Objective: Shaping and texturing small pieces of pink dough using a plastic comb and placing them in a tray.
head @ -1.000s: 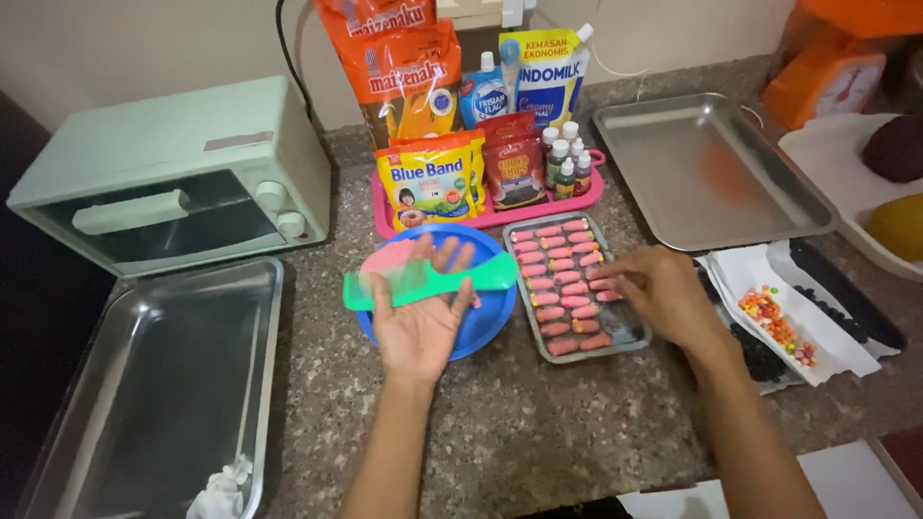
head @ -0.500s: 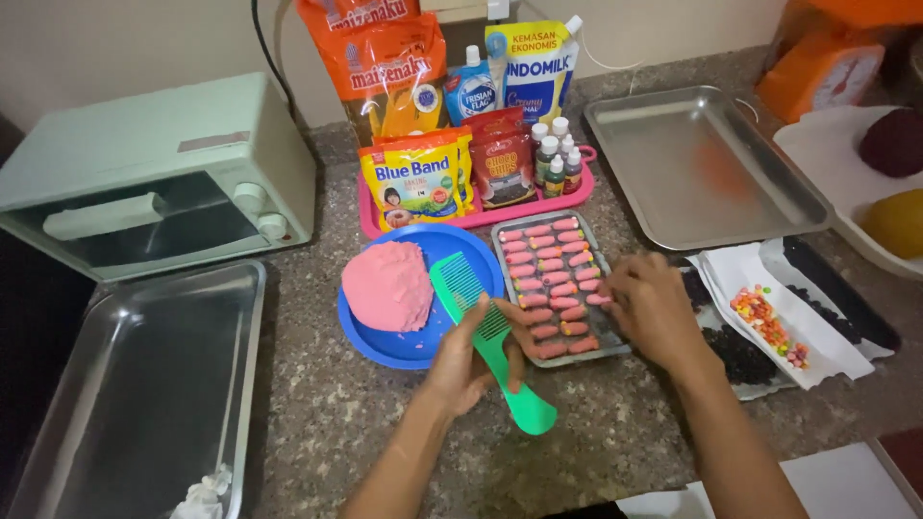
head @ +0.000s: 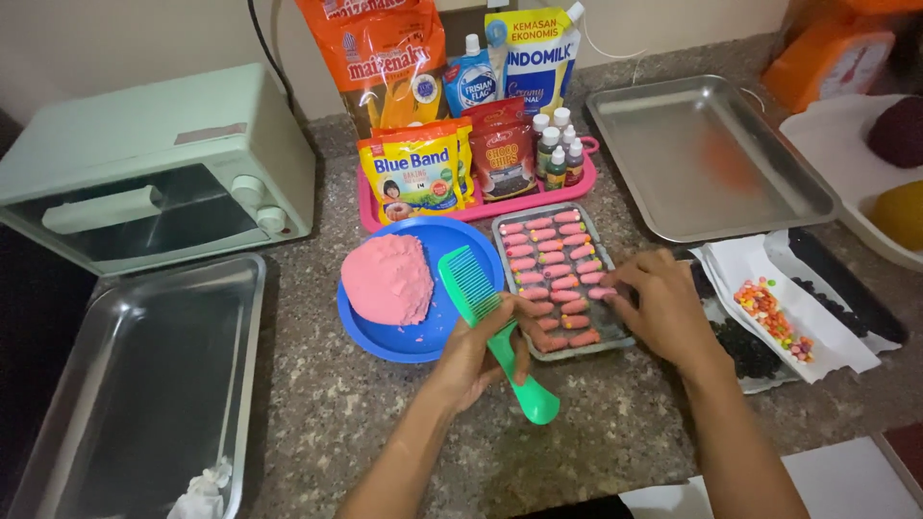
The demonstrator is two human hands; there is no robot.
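The left hand point(head: 478, 354) has its fingers closed around the handle of a bright green plastic comb point(head: 495, 327), whose toothed end lies over the rim of a round blue plastic plate point(head: 385, 338) and whose rounded handle tip points toward 5 o'clock over the speckled granite surface point(head: 615, 432). On the plate, at its 9 o'clock side, sits a lump of pink dough point(head: 387, 280), just beside the comb's teeth. Directly at 3 o'clock from the plate, touching or nearly touching it, is a small rectangular metal tray point(head: 594, 235) filled with rows of small pink dough pieces point(head: 548, 259). The right hand point(head: 663, 312) rests on the tray's right edge, fingers pinched on one pink piece at the near right rows. At 12 o'clock from the plate a pink plastic tray point(head: 370, 207) carries packets and small bottles. A pale green toaster oven point(head: 144, 163) stands at 10 o'clock, a large steel baking pan point(head: 144, 384) lies at 8 o'clock, and a second empty steel pan point(head: 711, 154) lies at 1 o'clock. White paper with coloured sweets point(head: 769, 312) lies just right of the right hand. Open granite shows only along the near edge, between the two forearms.
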